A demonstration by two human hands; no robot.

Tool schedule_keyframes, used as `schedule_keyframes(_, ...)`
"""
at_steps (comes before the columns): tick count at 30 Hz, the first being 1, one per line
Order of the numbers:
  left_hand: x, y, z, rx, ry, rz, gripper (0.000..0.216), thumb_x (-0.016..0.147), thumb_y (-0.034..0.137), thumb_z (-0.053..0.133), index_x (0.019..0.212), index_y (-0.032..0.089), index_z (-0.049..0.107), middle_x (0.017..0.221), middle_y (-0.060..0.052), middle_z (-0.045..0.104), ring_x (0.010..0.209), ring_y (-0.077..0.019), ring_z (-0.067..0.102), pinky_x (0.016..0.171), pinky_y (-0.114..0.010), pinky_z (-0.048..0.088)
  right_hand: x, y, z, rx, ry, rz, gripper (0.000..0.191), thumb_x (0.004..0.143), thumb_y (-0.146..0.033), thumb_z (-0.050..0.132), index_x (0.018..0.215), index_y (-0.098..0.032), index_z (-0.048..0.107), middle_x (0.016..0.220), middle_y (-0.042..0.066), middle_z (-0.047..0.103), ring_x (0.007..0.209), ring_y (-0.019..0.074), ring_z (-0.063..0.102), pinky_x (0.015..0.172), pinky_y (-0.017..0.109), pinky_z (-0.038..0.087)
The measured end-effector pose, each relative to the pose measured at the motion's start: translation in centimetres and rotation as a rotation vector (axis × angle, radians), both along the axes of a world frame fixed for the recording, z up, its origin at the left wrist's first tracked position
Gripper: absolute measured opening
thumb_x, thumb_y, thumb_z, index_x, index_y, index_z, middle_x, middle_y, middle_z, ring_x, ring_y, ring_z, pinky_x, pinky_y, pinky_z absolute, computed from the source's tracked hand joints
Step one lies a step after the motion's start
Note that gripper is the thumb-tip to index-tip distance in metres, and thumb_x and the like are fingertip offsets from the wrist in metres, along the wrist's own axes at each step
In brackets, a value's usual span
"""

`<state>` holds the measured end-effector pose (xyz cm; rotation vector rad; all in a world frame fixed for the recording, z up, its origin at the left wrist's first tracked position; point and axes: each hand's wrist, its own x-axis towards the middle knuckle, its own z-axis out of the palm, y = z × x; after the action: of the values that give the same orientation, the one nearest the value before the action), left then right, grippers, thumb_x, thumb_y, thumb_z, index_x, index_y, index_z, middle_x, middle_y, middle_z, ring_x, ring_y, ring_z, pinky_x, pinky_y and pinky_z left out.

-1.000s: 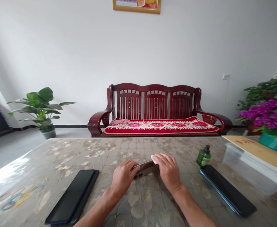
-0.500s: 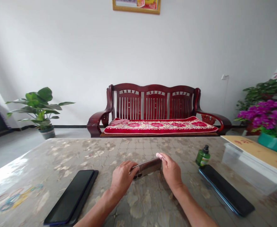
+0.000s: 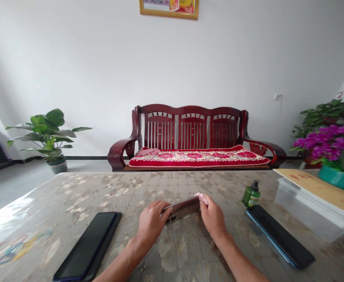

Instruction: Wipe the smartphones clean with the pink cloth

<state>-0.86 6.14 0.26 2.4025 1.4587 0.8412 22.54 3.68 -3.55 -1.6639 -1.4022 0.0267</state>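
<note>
My left hand [image 3: 151, 221] grips the near end of a brownish phone [image 3: 182, 207] that is tilted up off the table [image 3: 72, 196], camera end toward me. My right hand [image 3: 212, 214] is closed at the phone's far right end, pinching a small pink cloth [image 3: 201, 196] against it. Both hands sit at the middle of the patterned table. A small green bottle with a black cap [image 3: 251, 194] stands to the right of my right hand.
A black phone [image 3: 88, 243] lies at the left, another dark phone [image 3: 280, 236] at the right. A clear plastic box with a cardboard sheet [image 3: 313, 203] and potted purple flowers [image 3: 336, 147] fill the right edge. Coloured rubber bands [image 3: 16, 247] lie far left. A red bench [image 3: 194, 141] stands behind.
My right hand slid from on top of the phone to its right end and curled round the pink cloth. The left hand kept its grip.
</note>
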Motion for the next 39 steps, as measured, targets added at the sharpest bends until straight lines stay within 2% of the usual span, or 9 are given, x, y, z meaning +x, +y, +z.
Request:
schedule_keyframes(4,0.0,-0.1,0.0,-0.009,-0.015,-0.009,0.015,0.093,0.027,0.056,0.091,0.025,0.071,0.087,0.001,0.070,0.088,-0.0185,0.064,0.074,-0.024,0.041,0.3,0.1,0.3,-0.080,0.070,-0.029,0.029,0.084,-0.043,0.056,0.102,-0.026,0.070,0.090,0.004,0.076,0.084,0.0247,0.071,0.070,0.030,0.053)
schedule_keyframes(10,0.0,-0.2,0.2,-0.051,-0.047,-0.003,0.014,0.091,0.026,0.056,0.088,0.024,0.070,0.087,0.001,0.070,0.085,-0.0175,0.064,0.072,-0.023,0.040,0.8,0.8,-0.1,0.057,0.342,0.155,0.034,0.087,-0.047,0.050,0.096,-0.023,0.072,0.102,0.007,0.075,0.098,0.0229,0.069,0.086,0.031,0.053)
schedule_keyframes(19,0.3,0.1,-1.2,-0.158,-0.024,-0.071,0.017,0.092,0.025,0.052,0.078,0.020,0.062,0.077,0.001,0.066,0.076,-0.0161,0.063,0.064,-0.021,0.039,0.6,0.5,-0.5,0.084,0.320,0.107,0.031,0.087,-0.039,0.049,0.101,-0.023,0.071,0.104,0.006,0.075,0.098,0.0224,0.069,0.089,0.032,0.053)
schedule_keyframes(24,0.3,-0.5,-1.3,-0.089,0.078,-0.222,0.013,0.095,0.022,0.046,0.096,0.022,0.058,0.090,-0.003,0.066,0.085,-0.0183,0.064,0.074,-0.024,0.044,0.8,0.5,-0.8,0.066,0.219,0.049,0.031,0.088,-0.035,0.045,0.103,-0.025,0.071,0.102,0.005,0.075,0.096,0.0225,0.070,0.086,0.032,0.053)
schedule_keyframes(29,1.1,-1.9,-1.4,-0.047,0.220,-0.364,0.019,0.097,0.016,0.041,0.108,0.022,0.054,0.102,-0.004,0.065,0.094,-0.0187,0.063,0.084,-0.026,0.047,1.2,0.7,-1.0,0.022,0.107,-0.018,0.034,0.087,-0.032,0.042,0.101,-0.025,0.072,0.095,0.005,0.076,0.088,0.0227,0.072,0.075,0.030,0.054)
schedule_keyframes(35,2.0,-3.2,-1.5,-0.006,0.226,-0.456,0.042,0.095,0.009,0.042,0.133,0.028,0.043,0.125,-0.004,0.059,0.110,-0.0194,0.059,0.098,-0.029,0.046,1.6,0.7,-1.2,-0.026,-0.018,-0.019,0.037,0.080,-0.020,0.041,0.093,-0.031,0.074,0.085,-0.001,0.077,0.078,0.0195,0.072,0.064,0.026,0.052)
schedule_keyframes(39,2.2,-3.3,-2.0,0.039,0.254,-0.474,0.051,0.093,0.010,0.050,0.139,0.031,0.040,0.132,-0.005,0.056,0.117,-0.0219,0.056,0.103,-0.034,0.044,1.9,0.9,-1.3,-0.033,-0.006,-0.013,0.038,0.078,-0.019,0.040,0.091,-0.031,0.074,0.085,-0.002,0.077,0.077,0.0189,0.072,0.063,0.025,0.052)
